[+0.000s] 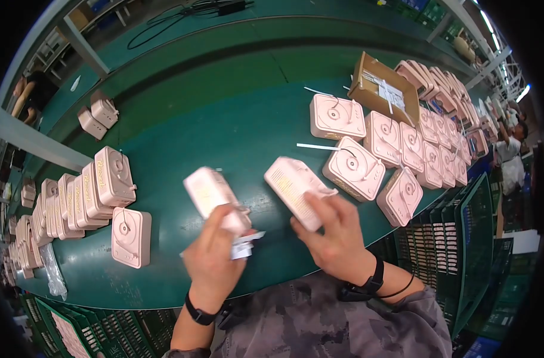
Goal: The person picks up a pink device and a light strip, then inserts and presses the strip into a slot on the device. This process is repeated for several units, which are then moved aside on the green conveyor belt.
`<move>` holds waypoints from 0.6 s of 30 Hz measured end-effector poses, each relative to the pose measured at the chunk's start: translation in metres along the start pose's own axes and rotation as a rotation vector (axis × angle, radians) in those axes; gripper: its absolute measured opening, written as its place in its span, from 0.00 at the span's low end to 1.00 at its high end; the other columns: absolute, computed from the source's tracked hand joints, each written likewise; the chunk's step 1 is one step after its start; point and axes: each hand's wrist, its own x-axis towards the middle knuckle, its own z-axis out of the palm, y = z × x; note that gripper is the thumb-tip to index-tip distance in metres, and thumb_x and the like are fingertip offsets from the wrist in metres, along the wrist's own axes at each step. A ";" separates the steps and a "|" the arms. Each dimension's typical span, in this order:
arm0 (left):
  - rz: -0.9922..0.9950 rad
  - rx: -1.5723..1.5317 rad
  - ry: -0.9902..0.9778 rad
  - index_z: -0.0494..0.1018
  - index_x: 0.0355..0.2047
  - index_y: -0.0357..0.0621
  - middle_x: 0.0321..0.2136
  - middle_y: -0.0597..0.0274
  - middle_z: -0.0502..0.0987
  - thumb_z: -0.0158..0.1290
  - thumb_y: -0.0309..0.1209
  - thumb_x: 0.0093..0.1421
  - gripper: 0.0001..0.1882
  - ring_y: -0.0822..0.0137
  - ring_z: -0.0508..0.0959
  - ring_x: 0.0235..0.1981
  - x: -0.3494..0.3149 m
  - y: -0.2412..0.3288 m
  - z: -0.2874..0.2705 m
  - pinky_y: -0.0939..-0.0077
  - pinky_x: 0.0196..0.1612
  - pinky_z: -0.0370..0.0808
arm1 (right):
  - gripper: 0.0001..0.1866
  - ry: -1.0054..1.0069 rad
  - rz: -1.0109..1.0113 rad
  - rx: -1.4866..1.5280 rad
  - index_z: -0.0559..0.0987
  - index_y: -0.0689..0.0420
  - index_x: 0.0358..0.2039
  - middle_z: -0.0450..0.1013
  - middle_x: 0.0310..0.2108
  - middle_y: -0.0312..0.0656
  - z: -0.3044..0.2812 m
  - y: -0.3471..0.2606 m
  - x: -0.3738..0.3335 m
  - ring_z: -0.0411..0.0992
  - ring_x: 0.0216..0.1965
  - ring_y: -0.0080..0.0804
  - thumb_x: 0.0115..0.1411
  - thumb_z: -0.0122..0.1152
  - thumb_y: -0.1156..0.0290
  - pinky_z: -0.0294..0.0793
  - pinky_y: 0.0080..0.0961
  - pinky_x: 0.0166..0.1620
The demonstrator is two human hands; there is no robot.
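Over the green desk [218, 119], the left hand [211, 262] grasped a pale-pink, rounded plastic box [207, 192], the right hand [337, 235] a pale-pink box with a printed face [289, 190]; two-handed handling seemed underway, the next move probably needing steady grips

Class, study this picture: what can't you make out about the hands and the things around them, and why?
All in the head view:
- Left pink box: fine detail blurred; left hand covers part.
- White paper: blurred; the left hand hides its grip, if any.
- Right pink box: right hand covers its near end.
- Cardboard box: papers hide its floor.
- Patterned shirt: cut off by the lower edge.
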 end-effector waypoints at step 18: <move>-0.894 -1.427 -0.374 0.73 0.35 0.39 0.28 0.63 0.75 0.52 0.34 0.70 0.11 0.79 0.68 0.20 -0.029 -0.007 -0.016 0.84 0.22 0.63 | 0.08 -0.066 0.105 0.775 0.80 0.62 0.37 0.77 0.41 0.43 0.011 0.002 0.015 0.77 0.40 0.38 0.57 0.58 0.79 0.75 0.30 0.40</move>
